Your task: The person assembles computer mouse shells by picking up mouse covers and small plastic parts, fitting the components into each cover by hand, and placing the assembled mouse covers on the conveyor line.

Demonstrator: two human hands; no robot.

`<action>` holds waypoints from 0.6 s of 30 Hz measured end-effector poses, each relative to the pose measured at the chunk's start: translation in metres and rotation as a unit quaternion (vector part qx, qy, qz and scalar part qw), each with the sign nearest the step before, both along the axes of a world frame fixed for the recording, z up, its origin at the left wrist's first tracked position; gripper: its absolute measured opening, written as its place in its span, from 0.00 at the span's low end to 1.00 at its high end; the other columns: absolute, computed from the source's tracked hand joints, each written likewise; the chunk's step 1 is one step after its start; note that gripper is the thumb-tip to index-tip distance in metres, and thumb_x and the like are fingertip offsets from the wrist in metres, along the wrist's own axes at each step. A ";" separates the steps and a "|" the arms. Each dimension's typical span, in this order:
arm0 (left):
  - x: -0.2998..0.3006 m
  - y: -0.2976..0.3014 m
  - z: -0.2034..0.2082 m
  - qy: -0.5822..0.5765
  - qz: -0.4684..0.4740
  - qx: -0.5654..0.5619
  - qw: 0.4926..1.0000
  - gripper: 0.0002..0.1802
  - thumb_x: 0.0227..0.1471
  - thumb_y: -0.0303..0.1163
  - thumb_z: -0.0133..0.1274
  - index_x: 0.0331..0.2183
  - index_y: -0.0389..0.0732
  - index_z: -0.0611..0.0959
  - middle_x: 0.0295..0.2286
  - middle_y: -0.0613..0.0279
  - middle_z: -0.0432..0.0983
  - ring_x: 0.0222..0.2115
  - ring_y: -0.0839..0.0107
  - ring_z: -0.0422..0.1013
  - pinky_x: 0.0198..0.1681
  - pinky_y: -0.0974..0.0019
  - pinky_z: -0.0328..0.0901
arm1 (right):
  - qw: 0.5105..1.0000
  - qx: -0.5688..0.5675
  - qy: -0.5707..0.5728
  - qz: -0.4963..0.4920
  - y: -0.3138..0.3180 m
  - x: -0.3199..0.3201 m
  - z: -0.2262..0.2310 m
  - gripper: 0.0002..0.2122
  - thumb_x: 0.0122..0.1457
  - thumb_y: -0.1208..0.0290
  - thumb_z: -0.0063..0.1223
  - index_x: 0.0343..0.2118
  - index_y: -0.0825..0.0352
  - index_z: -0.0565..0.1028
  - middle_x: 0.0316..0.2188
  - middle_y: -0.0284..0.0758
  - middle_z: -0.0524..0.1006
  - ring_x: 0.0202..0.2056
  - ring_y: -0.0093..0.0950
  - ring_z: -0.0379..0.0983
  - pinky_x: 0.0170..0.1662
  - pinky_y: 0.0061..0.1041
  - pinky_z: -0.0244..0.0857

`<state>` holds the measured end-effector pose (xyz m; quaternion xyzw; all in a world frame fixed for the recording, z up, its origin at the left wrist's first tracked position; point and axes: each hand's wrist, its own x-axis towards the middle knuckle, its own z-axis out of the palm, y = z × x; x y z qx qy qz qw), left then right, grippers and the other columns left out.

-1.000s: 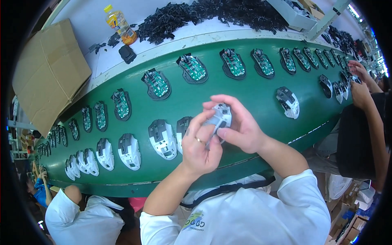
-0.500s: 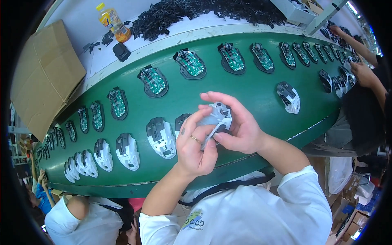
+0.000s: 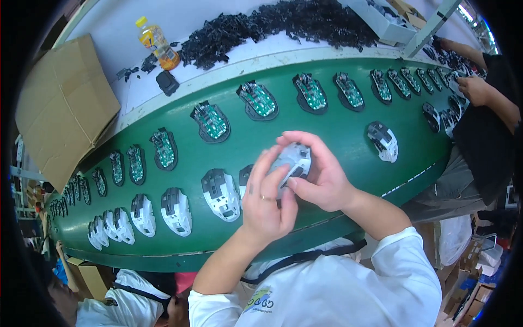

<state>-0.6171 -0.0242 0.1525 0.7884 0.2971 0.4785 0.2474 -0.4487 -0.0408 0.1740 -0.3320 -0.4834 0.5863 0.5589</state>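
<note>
The green conveyor belt (image 3: 338, 136) carries on sliding its load leftward: the far row of open mouse bases with green circuit boards (image 3: 257, 100) sits further left than a second ago, and so does the near row of white mouse shells (image 3: 220, 193). Beyond the belt, the white counter (image 3: 109, 32) holds a cardboard sheet (image 3: 62, 103), a heap of small black parts (image 3: 283, 22) and a yellow-capped bottle (image 3: 157, 43). Over the belt's near edge, the left hand (image 3: 267, 204) has shifted its grip, fingers now stretched up over the white and grey mouse (image 3: 293, 162) rather than pinching beside it. The right hand (image 3: 321, 177) keeps cupping it from the far side. So the mouse is held off the belt between both hands, pressed together, apparently being seated or checked.
</note>
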 end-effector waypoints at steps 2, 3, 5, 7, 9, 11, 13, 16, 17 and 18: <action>-0.001 -0.001 0.013 0.046 0.016 0.054 0.997 0.35 0.44 0.26 0.60 0.56 0.32 0.72 0.56 0.36 0.67 0.54 0.39 0.69 0.57 0.47 0.65 | 0.993 -0.069 -0.070 -0.069 0.002 0.002 0.014 0.35 0.58 0.80 0.58 0.67 0.67 0.55 0.58 0.39 0.64 0.59 0.30 0.64 0.62 0.31 0.62; -0.001 -0.002 0.021 0.094 0.031 0.099 0.990 0.38 0.44 0.27 0.61 0.58 0.32 0.70 0.57 0.35 0.66 0.56 0.39 0.68 0.58 0.46 0.64 | 0.993 -0.064 -0.073 -0.072 0.003 0.003 0.018 0.35 0.58 0.80 0.58 0.67 0.67 0.55 0.58 0.39 0.64 0.59 0.30 0.64 0.62 0.31 0.62; 0.001 -0.004 0.024 0.131 0.046 0.114 0.984 0.43 0.41 0.30 0.66 0.59 0.32 0.70 0.56 0.37 0.67 0.54 0.41 0.68 0.57 0.46 0.64 | 0.992 -0.058 -0.111 0.023 0.009 0.008 0.026 0.36 0.60 0.77 0.58 0.69 0.68 0.52 0.58 0.39 0.64 0.59 0.29 0.64 0.60 0.29 0.64; -0.003 0.001 0.020 0.127 0.123 0.134 0.975 0.47 0.39 0.32 0.70 0.60 0.31 0.68 0.53 0.40 0.69 0.49 0.46 0.70 0.52 0.48 0.65 | 0.990 -0.022 -0.113 0.081 0.022 0.016 0.037 0.36 0.63 0.76 0.56 0.71 0.68 0.50 0.58 0.40 0.64 0.57 0.28 0.66 0.58 0.27 0.65; -0.015 0.010 0.022 0.122 0.149 0.117 0.974 0.53 0.36 0.31 0.75 0.61 0.30 0.66 0.47 0.45 0.72 0.45 0.50 0.71 0.47 0.51 0.67 | 0.975 -0.110 -0.042 0.187 0.037 0.021 0.056 0.35 0.65 0.75 0.55 0.71 0.70 0.48 0.57 0.41 0.68 0.54 0.27 0.70 0.56 0.28 0.68; -0.023 0.017 0.021 0.081 0.159 0.070 0.981 0.52 0.35 0.26 0.73 0.61 0.30 0.66 0.45 0.46 0.72 0.42 0.51 0.72 0.45 0.53 0.68 | 0.961 -0.137 -0.095 0.221 0.060 0.022 0.072 0.30 0.70 0.62 0.49 0.70 0.66 0.53 0.53 0.40 0.73 0.51 0.27 0.73 0.49 0.30 0.74; -0.029 0.022 0.023 0.036 0.153 0.042 0.987 0.50 0.36 0.24 0.72 0.61 0.30 0.67 0.45 0.47 0.72 0.41 0.54 0.72 0.44 0.55 0.69 | 0.920 -0.152 -0.265 0.246 0.098 0.024 0.084 0.25 0.71 0.57 0.44 0.66 0.65 0.64 0.47 0.41 0.79 0.45 0.29 0.78 0.45 0.29 0.76; -0.032 0.020 0.023 -0.082 0.095 -0.075 0.989 0.48 0.38 0.22 0.70 0.60 0.31 0.67 0.45 0.50 0.72 0.41 0.59 0.73 0.45 0.58 0.70 | 0.796 0.072 -0.597 -0.077 0.202 0.056 0.025 0.15 0.67 0.61 0.48 0.44 0.67 0.79 0.35 0.39 0.83 0.31 0.31 0.81 0.38 0.34 0.75; -0.033 0.018 0.025 -0.152 0.047 -0.164 0.973 0.48 0.39 0.21 0.69 0.61 0.31 0.66 0.45 0.52 0.73 0.43 0.62 0.74 0.47 0.59 0.70 | 0.695 0.179 -0.667 -0.202 0.240 0.080 0.002 0.13 0.62 0.64 0.53 0.43 0.65 0.80 0.35 0.44 0.83 0.35 0.40 0.81 0.43 0.41 0.74; -0.027 0.015 0.033 -0.284 -0.022 -0.279 0.917 0.49 0.42 0.20 0.68 0.63 0.31 0.62 0.47 0.54 0.73 0.47 0.66 0.73 0.52 0.59 0.69 | 0.662 0.146 -0.689 -0.257 0.271 0.106 -0.010 0.12 0.59 0.64 0.55 0.44 0.61 0.81 0.38 0.47 0.82 0.41 0.46 0.79 0.47 0.43 0.73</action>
